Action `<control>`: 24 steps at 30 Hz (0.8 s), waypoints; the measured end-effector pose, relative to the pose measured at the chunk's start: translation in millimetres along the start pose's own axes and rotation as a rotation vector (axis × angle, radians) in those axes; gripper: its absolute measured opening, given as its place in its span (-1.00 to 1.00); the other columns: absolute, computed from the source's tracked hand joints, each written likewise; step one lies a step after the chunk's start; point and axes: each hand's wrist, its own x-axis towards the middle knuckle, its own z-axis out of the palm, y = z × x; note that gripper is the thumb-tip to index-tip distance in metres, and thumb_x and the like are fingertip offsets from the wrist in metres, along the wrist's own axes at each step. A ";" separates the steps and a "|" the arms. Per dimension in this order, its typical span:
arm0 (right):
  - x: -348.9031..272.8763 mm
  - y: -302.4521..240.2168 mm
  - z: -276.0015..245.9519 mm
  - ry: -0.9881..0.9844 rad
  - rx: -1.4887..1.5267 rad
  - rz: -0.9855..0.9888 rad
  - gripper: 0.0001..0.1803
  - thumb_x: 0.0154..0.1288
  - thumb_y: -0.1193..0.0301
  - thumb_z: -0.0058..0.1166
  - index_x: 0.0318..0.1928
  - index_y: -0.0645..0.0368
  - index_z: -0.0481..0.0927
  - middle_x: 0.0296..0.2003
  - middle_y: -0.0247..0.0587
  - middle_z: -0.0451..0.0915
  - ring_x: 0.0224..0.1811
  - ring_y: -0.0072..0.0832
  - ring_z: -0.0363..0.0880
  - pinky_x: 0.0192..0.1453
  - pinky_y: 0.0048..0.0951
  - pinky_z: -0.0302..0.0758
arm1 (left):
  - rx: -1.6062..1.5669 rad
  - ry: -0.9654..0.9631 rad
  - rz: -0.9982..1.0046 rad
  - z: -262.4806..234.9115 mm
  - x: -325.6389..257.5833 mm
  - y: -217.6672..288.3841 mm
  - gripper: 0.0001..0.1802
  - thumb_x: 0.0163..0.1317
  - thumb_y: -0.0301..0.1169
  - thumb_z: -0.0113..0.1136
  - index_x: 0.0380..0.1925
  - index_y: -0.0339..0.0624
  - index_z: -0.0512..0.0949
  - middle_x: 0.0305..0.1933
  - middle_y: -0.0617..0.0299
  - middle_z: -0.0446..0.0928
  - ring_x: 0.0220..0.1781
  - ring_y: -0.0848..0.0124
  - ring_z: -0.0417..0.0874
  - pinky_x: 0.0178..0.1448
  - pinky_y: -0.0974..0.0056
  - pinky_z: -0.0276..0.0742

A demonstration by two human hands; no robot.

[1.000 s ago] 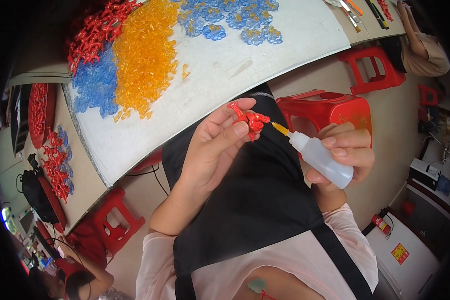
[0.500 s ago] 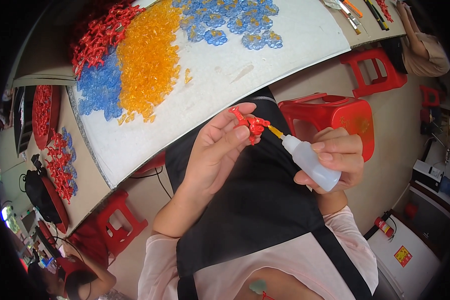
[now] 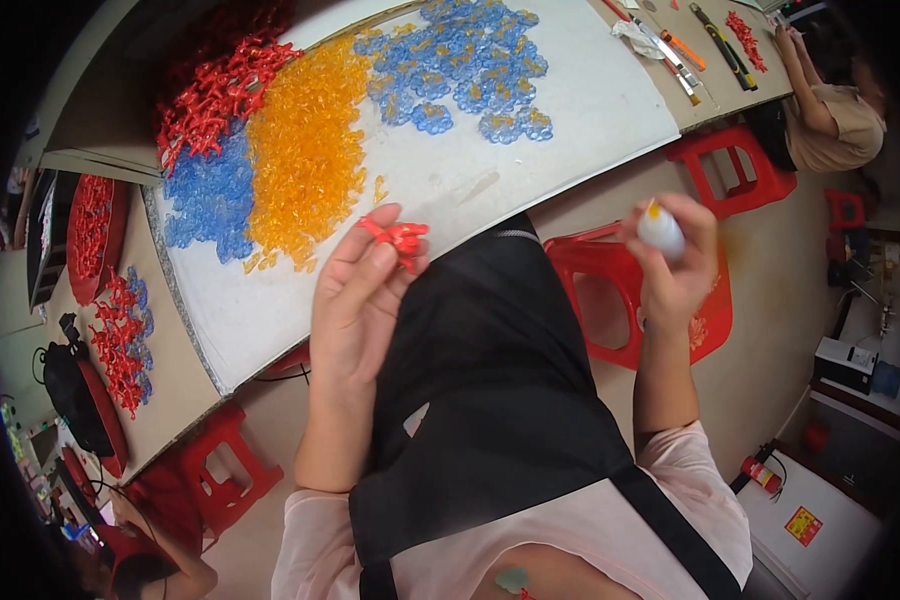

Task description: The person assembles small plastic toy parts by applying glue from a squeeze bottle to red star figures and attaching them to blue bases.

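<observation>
My left hand [image 3: 354, 300] pinches a small red plastic figure-like piece [image 3: 404, 240] between thumb and fingers, just over the table's front edge. Well off to the right, my right hand [image 3: 682, 275] is closed around a white squeeze bottle [image 3: 660, 234]. The bottle's yellow tip points up and stays apart from the red piece. On the white table top [image 3: 450, 215], beyond my left hand, lie a pile of amber plastic pieces [image 3: 310, 150], a pile of blue pieces [image 3: 205, 205] and a heap of red pieces [image 3: 225, 90]. Blue flower-shaped pieces with amber centres [image 3: 460, 60] are spread farther back.
Red stools [image 3: 595, 300] stand below the table edge on my right. Brushes [image 3: 682, 85] and a cutter [image 3: 725, 48] lie at the far right. A side table at left carries a red tray [image 3: 95, 235] and a black bag [image 3: 75, 385]. Another person [image 3: 835, 125] sits far right.
My hands have moved apart: the left went left with the red piece, the right went up and right with the bottle. The bottle tip has left the piece and turned upward.
</observation>
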 end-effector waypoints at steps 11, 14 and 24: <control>126.9 75.1 11.5 -0.309 -0.165 0.000 -0.86 -0.02 0.63 0.10 -0.43 0.24 0.41 -0.35 -0.27 0.52 -0.25 -0.56 0.46 -0.17 -0.58 0.39 | 0.042 -0.018 0.019 -21.3 -0.6 18.2 -0.63 0.12 -0.52 0.04 -0.04 -0.39 0.34 -0.26 0.11 0.51 -0.27 0.46 0.51 -0.12 0.41 0.44; 151.1 88.9 18.3 -0.354 -0.419 -0.169 -0.84 -0.05 0.63 0.07 -0.36 0.22 0.52 -0.31 -0.26 0.53 -0.20 -0.42 0.50 -0.06 -0.52 0.38 | 0.028 -0.021 0.015 -22.5 0.4 16.6 -0.64 0.12 -0.53 0.05 -0.05 -0.37 0.35 -0.26 0.11 0.51 -0.26 0.44 0.52 -0.11 0.40 0.44; 204.4 118.0 39.7 -0.392 -0.707 -0.126 -0.63 0.00 0.52 0.09 -0.10 -0.01 0.50 -0.18 -0.23 0.55 -0.13 -0.29 0.51 -0.05 -0.43 0.41 | 0.049 -0.015 -0.023 -20.0 4.8 16.3 -0.66 0.12 -0.54 0.03 -0.06 -0.36 0.35 -0.23 0.04 0.51 -0.22 0.42 0.52 -0.08 0.37 0.43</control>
